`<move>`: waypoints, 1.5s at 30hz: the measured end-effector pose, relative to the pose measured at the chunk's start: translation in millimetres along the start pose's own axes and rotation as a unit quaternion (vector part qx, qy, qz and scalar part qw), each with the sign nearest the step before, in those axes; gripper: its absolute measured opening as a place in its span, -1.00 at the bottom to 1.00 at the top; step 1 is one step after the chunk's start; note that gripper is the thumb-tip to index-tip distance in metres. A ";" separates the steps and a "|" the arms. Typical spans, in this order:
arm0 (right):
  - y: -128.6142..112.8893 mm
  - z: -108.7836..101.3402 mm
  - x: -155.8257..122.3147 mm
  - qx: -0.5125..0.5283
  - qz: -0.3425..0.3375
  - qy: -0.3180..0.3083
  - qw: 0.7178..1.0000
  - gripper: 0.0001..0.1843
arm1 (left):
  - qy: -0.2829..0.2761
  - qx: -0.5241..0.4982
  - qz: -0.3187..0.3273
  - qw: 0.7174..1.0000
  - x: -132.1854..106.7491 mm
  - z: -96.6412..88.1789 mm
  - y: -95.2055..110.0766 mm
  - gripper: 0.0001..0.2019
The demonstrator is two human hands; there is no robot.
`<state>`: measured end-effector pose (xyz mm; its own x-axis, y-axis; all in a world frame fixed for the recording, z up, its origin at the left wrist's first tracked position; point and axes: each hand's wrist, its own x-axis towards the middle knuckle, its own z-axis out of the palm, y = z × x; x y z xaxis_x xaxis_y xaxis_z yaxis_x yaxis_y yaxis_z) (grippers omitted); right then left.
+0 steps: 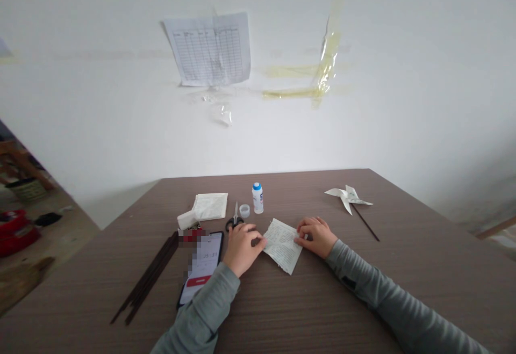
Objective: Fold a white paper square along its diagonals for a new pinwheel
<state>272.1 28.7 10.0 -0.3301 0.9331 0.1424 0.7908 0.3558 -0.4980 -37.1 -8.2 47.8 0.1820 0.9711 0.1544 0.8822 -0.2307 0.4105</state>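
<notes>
A square sheet of printed paper (282,244) lies on the brown table (306,305) in front of me. My left hand (242,246) rests at the sheet's left corner, fingers curled and pinching it. My right hand (316,236) sits on the sheet's right corner, fingers bent and pressing it down. Black-handled scissors (235,218) lie just beyond my left hand.
A small white glue bottle with a blue cap (257,197) and its loose cap (244,210) stand behind the scissors. Folded white paper (207,207), dark sticks (150,276), a phone (201,273) and a finished paper pinwheel (350,199) lie around. A wall rises behind the table.
</notes>
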 end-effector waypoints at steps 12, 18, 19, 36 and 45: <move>11.3 14.3 0.2 -0.026 -0.097 0.049 0.994 -0.71 | -0.006 0.026 -0.002 1.000 -5.2 -2.9 10.2 -0.72; 7.4 40.5 1.8 0.019 -0.213 0.059 0.975 -0.27 | -0.019 0.054 0.024 0.998 -9.3 6.5 20.7 -0.59; 4.4 44.6 1.6 0.017 -0.193 0.047 0.980 -0.22 | -0.024 0.061 0.028 0.997 -10.1 9.3 23.1 -0.58; -24.7 43.0 -13.6 -0.148 -0.072 -0.031 0.986 -0.14 | -0.086 0.116 0.074 0.987 -19.4 32.5 30.8 -0.30; -16.4 29.8 -12.0 -0.168 0.021 -0.064 0.983 -0.06 | -0.081 0.137 0.004 0.987 -22.5 25.1 23.9 -0.24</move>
<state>247.7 10.2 -9.1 -0.3392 0.9407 0.0081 0.9237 0.3347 -0.1867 -9.2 -34.1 31.6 0.2360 0.9717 0.0026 0.9609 -0.2338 0.1484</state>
